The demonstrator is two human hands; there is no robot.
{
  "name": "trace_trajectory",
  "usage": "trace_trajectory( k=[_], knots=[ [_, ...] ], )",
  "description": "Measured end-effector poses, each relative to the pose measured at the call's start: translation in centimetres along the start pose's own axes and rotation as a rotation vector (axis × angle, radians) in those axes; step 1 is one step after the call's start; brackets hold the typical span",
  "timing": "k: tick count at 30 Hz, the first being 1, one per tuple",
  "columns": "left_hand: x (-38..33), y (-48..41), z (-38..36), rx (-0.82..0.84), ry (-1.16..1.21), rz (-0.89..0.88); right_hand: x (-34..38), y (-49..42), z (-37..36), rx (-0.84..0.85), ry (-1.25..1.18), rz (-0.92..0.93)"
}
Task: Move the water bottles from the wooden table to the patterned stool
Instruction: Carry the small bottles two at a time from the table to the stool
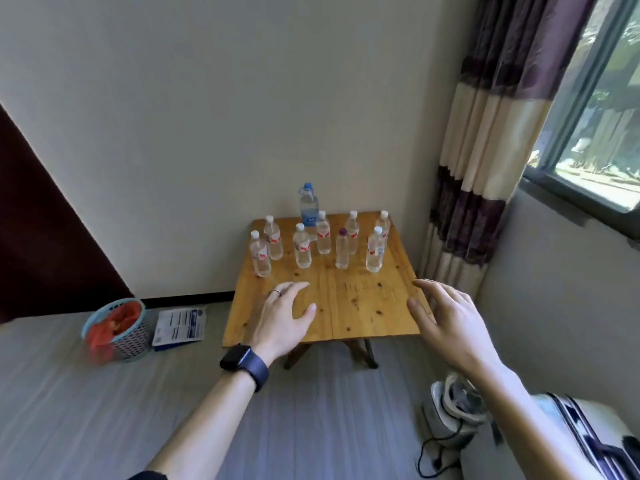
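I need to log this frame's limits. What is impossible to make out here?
- Stool: head view, cut off by the bottom-right corner and right arm.
- Bottle labels: too small to read.
- Basket contents: blurred.
- Table legs: mostly hidden under its top.

One camera only, on person's head. Looks forward and down at wooden table (346, 299) from near side, standing height, quite near.

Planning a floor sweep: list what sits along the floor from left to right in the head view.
Basket → papers → wooden table → iron → patterned stool.
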State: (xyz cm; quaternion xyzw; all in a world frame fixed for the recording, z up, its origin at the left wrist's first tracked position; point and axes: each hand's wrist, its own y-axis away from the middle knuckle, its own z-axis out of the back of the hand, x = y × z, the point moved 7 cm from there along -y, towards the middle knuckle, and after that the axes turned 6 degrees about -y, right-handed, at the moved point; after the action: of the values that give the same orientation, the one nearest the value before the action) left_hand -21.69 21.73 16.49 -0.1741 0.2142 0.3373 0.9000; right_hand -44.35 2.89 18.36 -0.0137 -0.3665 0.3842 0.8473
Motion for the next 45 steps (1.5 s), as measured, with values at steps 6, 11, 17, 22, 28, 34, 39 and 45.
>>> trace_trajectory(
  k=[6,11,17,22,28,34,39,45],
  knots=[
    [4.1,-8.4,-8.3,0.204,0.047,0.058,-5.5,-5.7,-8.0,0.141,-0.039,-0.180],
    [6.0,-14.9,-13.2,0.330,0.038,0.105,-9.2,-10.4,-12.7,0.204,-0.069,-0.283],
    [7.8,-23.2,-17.6,0.383,0.044,0.152,-12.6,-18.9,-17.0,0.239,-0.033,-0.305],
    [9.3,-31.7,-21.3,0.406,0.014,0.207,-16.8,-27.8,-21.4,0.306,-0.027,-0.333],
    [9.5,-42.0,-25.6,0.385,0.168,0.422,-21.7,-38.9,-25.6,0.346,-0.068,-0.453],
    [10.8,-48.4,-32.4,0.347,0.386,0.716,-24.7,-45.7,-30.3,0.408,-0.017,-0.505],
    [11.5,-51.7,-36.1,0.243,0.442,0.766,-26.5,-47.7,-33.1,0.347,-0.096,-0.537],
    [12.8,-53.3,-39.1,0.344,0.417,0.632,-28.3,-47.4,-33.9,0.290,-0.185,-0.595]
  ],
)
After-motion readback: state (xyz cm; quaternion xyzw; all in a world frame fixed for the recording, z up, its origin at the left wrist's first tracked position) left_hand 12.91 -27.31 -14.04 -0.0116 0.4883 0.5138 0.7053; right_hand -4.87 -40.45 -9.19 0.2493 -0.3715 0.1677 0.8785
